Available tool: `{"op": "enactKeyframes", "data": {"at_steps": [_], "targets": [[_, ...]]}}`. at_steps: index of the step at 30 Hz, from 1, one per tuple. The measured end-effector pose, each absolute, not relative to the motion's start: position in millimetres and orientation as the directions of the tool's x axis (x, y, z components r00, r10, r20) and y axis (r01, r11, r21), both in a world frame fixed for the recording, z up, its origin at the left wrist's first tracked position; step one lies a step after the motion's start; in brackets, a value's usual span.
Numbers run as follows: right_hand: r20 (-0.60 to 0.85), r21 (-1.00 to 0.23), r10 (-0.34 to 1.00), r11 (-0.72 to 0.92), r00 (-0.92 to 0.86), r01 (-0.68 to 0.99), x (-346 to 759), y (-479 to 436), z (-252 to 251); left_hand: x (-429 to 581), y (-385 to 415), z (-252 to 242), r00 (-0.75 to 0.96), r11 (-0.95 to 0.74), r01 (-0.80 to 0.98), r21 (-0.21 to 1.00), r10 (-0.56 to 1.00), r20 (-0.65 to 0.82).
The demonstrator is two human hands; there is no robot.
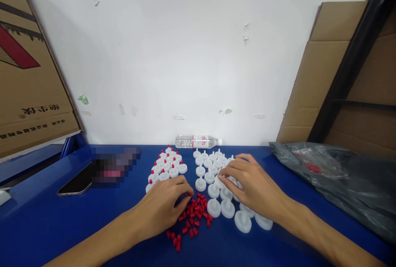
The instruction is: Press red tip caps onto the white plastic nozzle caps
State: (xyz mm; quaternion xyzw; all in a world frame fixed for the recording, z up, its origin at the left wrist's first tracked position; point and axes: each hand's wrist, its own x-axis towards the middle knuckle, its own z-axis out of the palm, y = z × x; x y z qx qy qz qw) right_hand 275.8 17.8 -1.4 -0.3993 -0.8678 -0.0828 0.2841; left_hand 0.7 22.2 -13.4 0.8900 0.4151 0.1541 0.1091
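On the blue table [46, 221], left hand [162, 209] rests curled, fingertips pinching among loose red tips [194, 213]; what it grips, I cannot tell. Right hand [250, 184], at three o'clock, pinches one white cap [220, 181]. Finished caps [167, 166] stand at twelve o'clock.

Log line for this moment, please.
left hand: on red tips | right hand: on uncapped white caps | tipped caps: behind left hand
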Motion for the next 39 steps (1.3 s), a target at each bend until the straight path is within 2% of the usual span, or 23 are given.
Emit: {"op": "enactKeyframes", "data": {"at_steps": [8, 12, 16, 19, 22, 32, 39], "targets": [[0.534, -0.075, 0.664, 0.654, -0.524, 0.753, 274.7, 18.6, -3.3, 0.8, 21.2, -12.3, 0.607, -0.629, 0.705, 0.326, 0.774, 0.182], [0.526, -0.068, 0.669, 0.648, -0.525, 0.758, 274.8, 18.1, -1.6, -2.0, 22.5, -11.2, 0.613, -0.653, 0.695, 0.3, 0.757, 0.227], [0.514, -0.061, 0.674, 0.645, -0.53, 0.762, 275.4, 17.1, -2.0, -9.0, 29.0, -5.8, 0.565, -0.622, 0.779, 0.082, 0.753, 0.338], [0.513, -0.054, 0.672, 0.646, -0.534, 0.761, 275.8, 17.2, -2.6, -15.2, 34.2, 1.9, 0.477, -0.484, 0.87, -0.089, 0.786, 0.394], [0.51, -0.05, 0.671, 0.648, -0.538, 0.76, 276.3, 17.7, -1.7, -20.4, 37.6, 9.9, 0.399, -0.358, 0.917, -0.175, 0.824, 0.403], [0.512, -0.053, 0.684, 0.629, -0.52, 0.775, 277.0, 17.2, -1.3, -23.7, 38.6, 16.6, 0.24, -0.176, 0.956, -0.233, 0.927, 0.287], [0.525, -0.095, 0.675, 0.652, -0.518, 0.753, 276.2, 13.0, 1.3, -23.1, 39.7, 13.0, 0.254, -0.205, 0.948, -0.243, 0.948, 0.191]]}}
